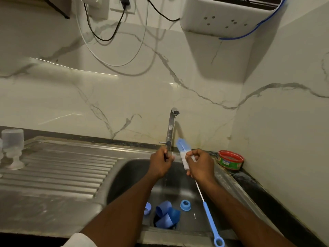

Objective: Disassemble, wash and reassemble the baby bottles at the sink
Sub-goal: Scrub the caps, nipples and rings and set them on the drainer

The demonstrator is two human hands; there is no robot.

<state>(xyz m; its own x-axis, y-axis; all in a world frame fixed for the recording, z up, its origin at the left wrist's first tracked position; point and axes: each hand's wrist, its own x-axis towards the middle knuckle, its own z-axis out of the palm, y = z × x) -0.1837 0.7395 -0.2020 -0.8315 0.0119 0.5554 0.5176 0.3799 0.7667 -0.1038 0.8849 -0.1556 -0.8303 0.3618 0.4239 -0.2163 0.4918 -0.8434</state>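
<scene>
While both hands work above the sink basin, the parts lie as listed below.

Left hand (161,164): fingers curled round a small item at the rear edge of the basin, just in front of the faucet (171,129); the item is blurred and cannot be identified.

Right hand (200,164): fingers curled round the white bristle section of the bottle brush (185,154); what else it pinches cannot be determined.

Bottle brush: blue tip raised toward the faucet; wire stem and blue handle (211,221) slope down across the basin, with the loop end over the front rim.

Sink (229,177): steel basin, hands apart above its rear half.

Blue caps (166,215): clustered on the basin floor over the drain, near the front edge, touching one another.

Blue rings (185,205): one just right of the caps, one at their left, both on the basin floor.

Drainboard (58,168): ribbed steel, left of the basin.

Clear bottle parts (12,148): standing at the left edge of the drainboard.

Red-rimmed tub (230,159): on the counter at the rear right corner of the sink.

Water purifier (229,13): wall-mounted above.
</scene>
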